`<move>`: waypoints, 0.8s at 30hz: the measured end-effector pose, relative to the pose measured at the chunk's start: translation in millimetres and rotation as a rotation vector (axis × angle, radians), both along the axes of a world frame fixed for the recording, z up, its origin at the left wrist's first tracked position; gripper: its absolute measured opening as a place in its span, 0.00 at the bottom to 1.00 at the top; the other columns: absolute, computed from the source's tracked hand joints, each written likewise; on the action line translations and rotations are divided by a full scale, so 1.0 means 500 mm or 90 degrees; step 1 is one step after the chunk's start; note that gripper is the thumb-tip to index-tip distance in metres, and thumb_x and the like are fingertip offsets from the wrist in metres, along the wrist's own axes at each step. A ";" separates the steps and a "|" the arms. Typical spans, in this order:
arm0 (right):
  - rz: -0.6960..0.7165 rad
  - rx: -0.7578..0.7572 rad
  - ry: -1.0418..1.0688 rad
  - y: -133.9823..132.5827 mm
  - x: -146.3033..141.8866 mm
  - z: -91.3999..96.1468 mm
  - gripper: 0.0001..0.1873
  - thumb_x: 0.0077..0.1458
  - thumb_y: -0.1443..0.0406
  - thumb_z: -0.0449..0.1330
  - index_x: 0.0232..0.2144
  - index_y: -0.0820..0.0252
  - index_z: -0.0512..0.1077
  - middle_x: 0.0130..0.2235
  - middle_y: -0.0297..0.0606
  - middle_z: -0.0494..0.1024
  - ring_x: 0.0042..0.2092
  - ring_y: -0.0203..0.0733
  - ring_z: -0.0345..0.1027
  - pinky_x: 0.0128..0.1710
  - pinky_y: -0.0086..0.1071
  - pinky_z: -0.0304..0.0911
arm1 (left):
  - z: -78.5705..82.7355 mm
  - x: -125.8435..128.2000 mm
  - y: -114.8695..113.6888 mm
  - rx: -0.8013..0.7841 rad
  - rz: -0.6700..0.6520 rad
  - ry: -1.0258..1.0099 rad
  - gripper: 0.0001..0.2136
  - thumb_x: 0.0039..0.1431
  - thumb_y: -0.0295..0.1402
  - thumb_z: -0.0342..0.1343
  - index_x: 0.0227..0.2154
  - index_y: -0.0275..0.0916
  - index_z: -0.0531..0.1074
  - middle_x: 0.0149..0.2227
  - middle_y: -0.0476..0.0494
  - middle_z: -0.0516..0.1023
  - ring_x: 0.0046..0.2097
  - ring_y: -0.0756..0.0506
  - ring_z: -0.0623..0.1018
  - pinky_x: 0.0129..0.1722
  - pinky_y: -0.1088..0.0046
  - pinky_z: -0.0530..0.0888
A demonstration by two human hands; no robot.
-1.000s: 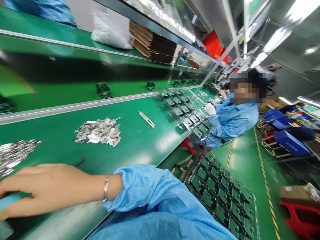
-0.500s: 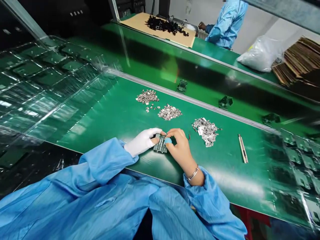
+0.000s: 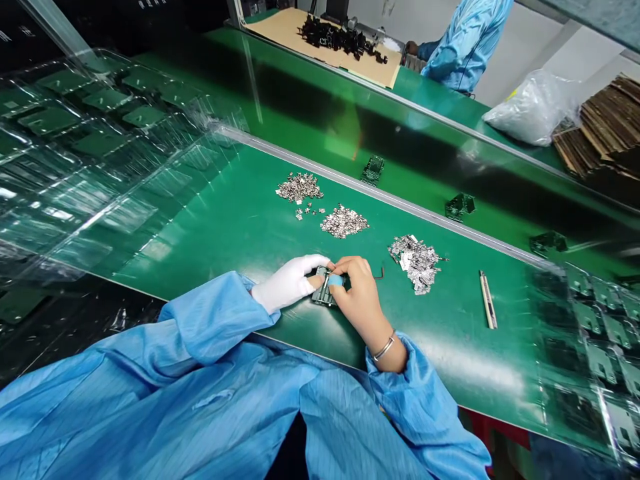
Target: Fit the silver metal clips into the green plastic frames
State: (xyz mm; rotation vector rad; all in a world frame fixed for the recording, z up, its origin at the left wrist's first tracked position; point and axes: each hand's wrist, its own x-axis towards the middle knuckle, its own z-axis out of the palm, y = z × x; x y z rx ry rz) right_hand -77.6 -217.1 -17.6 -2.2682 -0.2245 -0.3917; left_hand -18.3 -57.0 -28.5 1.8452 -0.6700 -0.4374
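Note:
My left hand [image 3: 287, 283], in a white glove with bare fingertips, is closed on the left side of a small dark grey-green slotted part [image 3: 323, 295] near the table's front edge. My right hand [image 3: 357, 287] is bare, with a blue wrap on one digit and a bracelet at the wrist. Its fingers are pinched together at the part's upper right. Whether a smaller piece sits between those fingertips is hidden. A thin dark L-shaped rod [image 3: 381, 273] lies just right of my right hand. Beyond the hands are heaps of small metal pieces [image 3: 345, 221], [image 3: 300, 187], and flat silvery pieces [image 3: 417, 263].
A slim pale cutter-like tool [image 3: 487, 300] lies at right. Clear trays with green parts stand at left [image 3: 90, 133] and right [image 3: 600, 333]. Behind a metal rail [image 3: 320, 172], several dark parts [image 3: 373, 171] rest on a green strip. Farther back are a person's blue sleeve [image 3: 463, 47] and stacked cardboard [image 3: 600, 127].
The view has shifted slightly. Both hands stay on the slotted part, which looks a little more turned. More of the L-shaped rod shows beside my right hand.

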 end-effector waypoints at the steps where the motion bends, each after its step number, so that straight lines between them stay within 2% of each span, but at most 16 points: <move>1: 0.001 0.002 0.002 0.001 0.000 0.000 0.09 0.45 0.74 0.52 0.29 0.56 0.64 0.36 0.38 0.72 0.40 0.44 0.65 0.42 0.39 0.60 | 0.000 0.000 -0.001 -0.004 0.004 0.004 0.14 0.54 0.38 0.50 0.40 0.37 0.71 0.42 0.43 0.77 0.45 0.43 0.75 0.49 0.67 0.70; 5: 0.013 0.052 0.014 0.001 -0.001 -0.002 0.10 0.45 0.75 0.52 0.29 0.56 0.64 0.37 0.37 0.71 0.41 0.42 0.65 0.42 0.38 0.61 | 0.000 0.000 -0.010 -0.020 0.032 0.053 0.15 0.56 0.43 0.48 0.35 0.36 0.71 0.37 0.44 0.77 0.42 0.43 0.75 0.46 0.66 0.71; 8: 0.003 0.106 0.021 -0.003 0.001 -0.005 0.09 0.46 0.75 0.52 0.29 0.56 0.64 0.37 0.37 0.72 0.41 0.41 0.66 0.43 0.37 0.62 | -0.003 -0.001 -0.013 -0.049 0.030 0.084 0.15 0.56 0.43 0.48 0.37 0.36 0.70 0.38 0.44 0.76 0.43 0.43 0.75 0.47 0.66 0.71; 13: 0.002 0.144 0.026 -0.005 0.004 -0.011 0.07 0.48 0.73 0.54 0.28 0.56 0.65 0.36 0.37 0.72 0.41 0.41 0.67 0.43 0.37 0.63 | -0.008 -0.003 -0.010 -0.044 0.009 0.075 0.14 0.54 0.38 0.48 0.41 0.36 0.69 0.41 0.44 0.76 0.45 0.43 0.74 0.49 0.66 0.70; 18: -0.004 0.188 0.033 -0.002 0.004 -0.016 0.05 0.50 0.71 0.54 0.28 0.56 0.66 0.35 0.36 0.72 0.40 0.40 0.68 0.43 0.37 0.63 | -0.009 -0.003 -0.009 -0.041 0.003 0.070 0.15 0.55 0.37 0.47 0.41 0.36 0.69 0.42 0.43 0.76 0.45 0.43 0.74 0.49 0.67 0.71; 24: 0.001 0.217 0.038 -0.001 0.002 -0.019 0.05 0.50 0.71 0.54 0.28 0.57 0.66 0.36 0.36 0.72 0.41 0.39 0.68 0.43 0.35 0.63 | -0.007 -0.001 -0.015 -0.048 0.024 0.072 0.15 0.56 0.42 0.47 0.37 0.36 0.70 0.39 0.43 0.75 0.44 0.43 0.74 0.48 0.66 0.70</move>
